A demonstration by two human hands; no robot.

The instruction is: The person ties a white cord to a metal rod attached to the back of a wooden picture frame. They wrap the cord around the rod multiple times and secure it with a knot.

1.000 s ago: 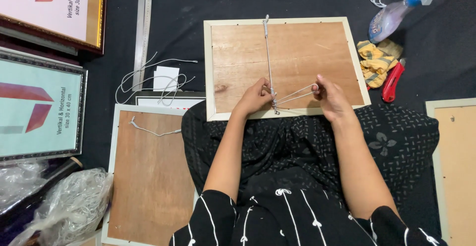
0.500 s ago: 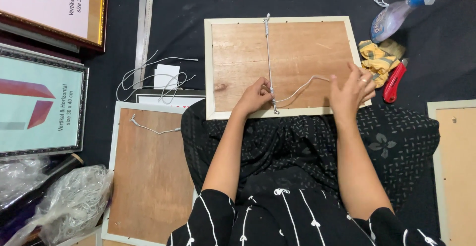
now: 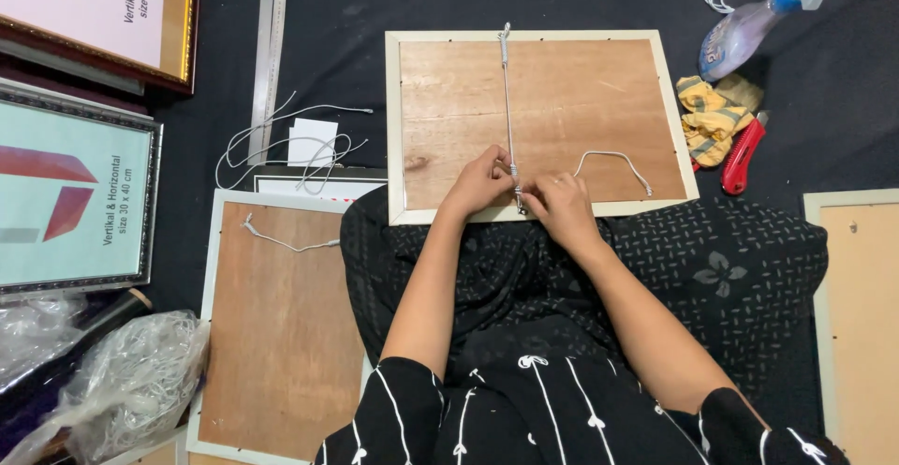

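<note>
Thin white hanging cord (image 3: pixel 507 100), drawn taut down the middle of the brown wooden backing board of a cream-rimmed picture frame (image 3: pixel 538 40), which lies face down on a dark cloth-covered floor (image 3: pixel 328 34) against the person's lap. The cord is fixed at the frame's far rail; its near fixing is hidden under the fingers. A loose tail of the cord (image 3: pixel 613 159) curls away to the right across the board.

Left hand (image 3: pixel 480 180): fingers curled and pinched on the cord close to the near rail. Right hand (image 3: pixel 554 200): fingertips closed on the same stretch of cord, just beside the left hand; the exact point of contact is too small to make out.

Right of the frame: a crumpled yellow rag (image 3: pixel 712 118), a red-handled cutter (image 3: pixel 741 154) partly under it, and a clear spray bottle with a blue collar (image 3: pixel 754 20), its head cut off by the edge. Left: loose white cords around a small white card (image 3: pixel 312 139), a long metal ruler (image 3: pixel 270 44), a second face-down frame (image 3: pixel 281 324) with a slack cord, two framed prints, and a crumpled plastic bag (image 3: pixel 131 385). A further face-down frame (image 3: pixel 857 306) is cut off at the right edge.
</note>
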